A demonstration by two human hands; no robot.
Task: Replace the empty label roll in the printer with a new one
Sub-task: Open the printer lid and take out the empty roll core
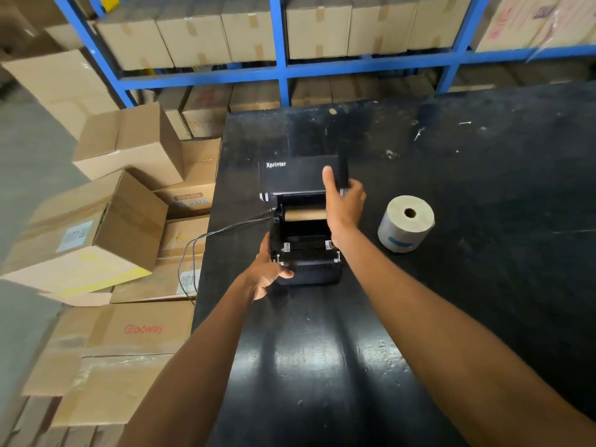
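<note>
black printer (306, 253) lid raised, bare brown core (304, 215) inside, full label roll (405, 223) upright beside it

Head camera looks steeply down, close over the black table (451, 195), facing shelving (280, 43).

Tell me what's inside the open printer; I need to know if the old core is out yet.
Inside the printer, a bare brown cardboard core lies across the roll bay, no labels on it. The right hand, gripping the raised lid, covers the core's right end. The new roll stands outside on the table.
</note>
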